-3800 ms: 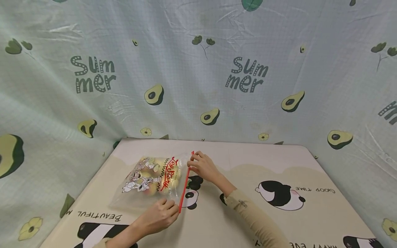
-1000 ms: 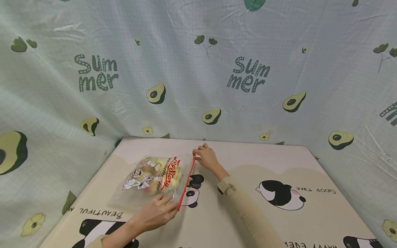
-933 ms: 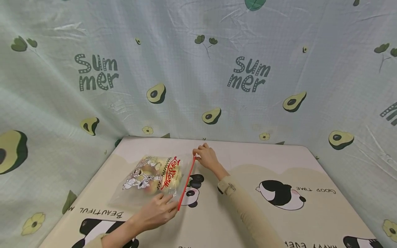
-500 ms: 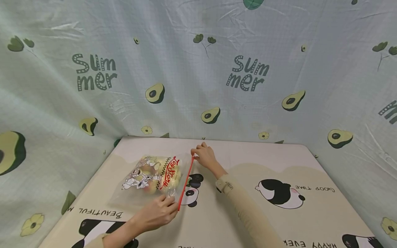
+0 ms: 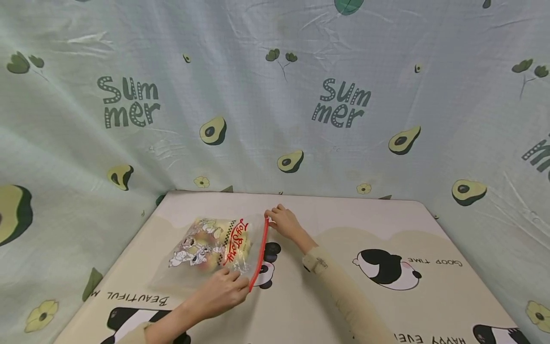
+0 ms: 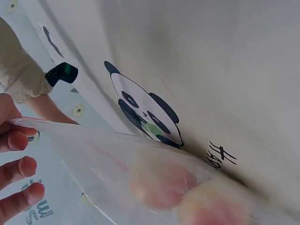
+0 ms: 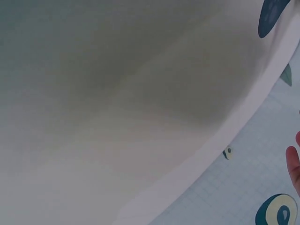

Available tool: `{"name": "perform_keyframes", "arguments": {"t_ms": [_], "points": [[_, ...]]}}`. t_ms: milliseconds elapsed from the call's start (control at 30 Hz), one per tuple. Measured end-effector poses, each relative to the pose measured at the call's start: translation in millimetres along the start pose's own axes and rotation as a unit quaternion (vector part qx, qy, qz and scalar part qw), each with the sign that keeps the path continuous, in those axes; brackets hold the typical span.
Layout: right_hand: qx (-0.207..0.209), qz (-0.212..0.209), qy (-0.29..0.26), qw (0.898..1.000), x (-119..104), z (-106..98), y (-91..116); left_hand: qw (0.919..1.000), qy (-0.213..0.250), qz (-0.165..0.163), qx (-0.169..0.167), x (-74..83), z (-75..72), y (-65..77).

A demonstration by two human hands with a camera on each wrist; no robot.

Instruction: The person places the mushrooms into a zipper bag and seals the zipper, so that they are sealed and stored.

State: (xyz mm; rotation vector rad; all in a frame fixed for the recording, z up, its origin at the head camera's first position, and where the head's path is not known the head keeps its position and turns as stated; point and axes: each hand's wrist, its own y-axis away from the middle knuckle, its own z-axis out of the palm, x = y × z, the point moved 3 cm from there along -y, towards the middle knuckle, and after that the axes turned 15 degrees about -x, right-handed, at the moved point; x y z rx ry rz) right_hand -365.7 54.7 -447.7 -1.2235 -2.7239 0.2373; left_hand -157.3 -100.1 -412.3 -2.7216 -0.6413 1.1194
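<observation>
A clear zip bag [image 5: 172, 277] with cartoon figures and red "Toy Story" lettering lies on the table, its red zip strip [image 5: 260, 258] facing right. Several round yellow-and-pink fruits [image 6: 157, 180], peach-like, show through the plastic in the left wrist view. My left hand [image 5: 221, 292] pinches the bag's near corner beside the strip's lower end. At the far end of the strip, my right hand [image 5: 284, 224] pinches the other corner between thumb and fingers. In the right wrist view only fingertips [image 7: 293, 164] show at the right edge.
A pale table cover [image 5: 335, 296] printed with pandas and words lies under the bag. Behind the table and at both sides hangs a light green curtain [image 5: 249, 95] with avocado prints. A dark band [image 6: 63, 73] is on the right sleeve.
Over the last seconds, my right hand has moved from along the red strip to its far end. Just now the strip has turned to show a wider, slightly bowed face; the left hand keeps its corner.
</observation>
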Motion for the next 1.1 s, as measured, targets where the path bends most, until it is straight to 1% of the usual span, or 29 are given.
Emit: {"name": "perform_keyframes", "arguments": {"t_ms": [133,300,400,500,600,667,733,833,900,1000,1100], "points": [[0.015,-0.019,-0.013,1.0,0.5,-3.6,7.0,0.9998,0.019,-0.007,0.002,1.8,2.5,-3.5],[0.033,-0.045,-0.024,0.998,-0.7,-7.5,17.9,0.9976,0.064,-0.025,-0.002,1.5,7.2,-8.5],[0.035,-0.066,-0.04,0.996,-3.3,-8.6,25.4,0.9962,0.081,-0.027,-0.014,2.8,10.2,-9.3],[0.033,-0.079,-0.052,0.995,-5.5,-9.8,31.6,0.9941,0.099,-0.027,-0.035,4.3,12.0,-8.9],[0.038,-0.083,-0.051,0.994,-6.0,-12.1,37.6,0.9912,0.117,-0.031,-0.051,4.3,13.5,-9.7],[0.047,-0.083,-0.048,0.994,-5.8,-14.5,41.6,0.9893,0.131,-0.034,-0.054,3.4,14.3,-11.2],[0.055,-0.085,-0.044,0.994,-5.1,-17.5,46.7,0.9878,0.145,-0.032,-0.049,1.8,14.4,-13.9],[0.063,-0.088,-0.039,0.993,-0.7,-22.9,53.7,0.9867,0.155,-0.024,-0.041,-5.3,13.3,-21.6],[0.065,-0.087,-0.037,0.993,3.9,-27.2,57.9,0.9863,0.158,-0.022,-0.041,-13.9,11.7,-29.6],[0.069,-0.077,-0.031,0.994,13.8,-32.8,63.7,0.9852,0.161,-0.036,-0.046,-30.5,9.7,-46.2],[0.072,-0.06,-0.033,0.995,24.7,-37.9,70.9,0.9821,0.173,-0.056,-0.049,-45.1,11.1,-64.9]]}}
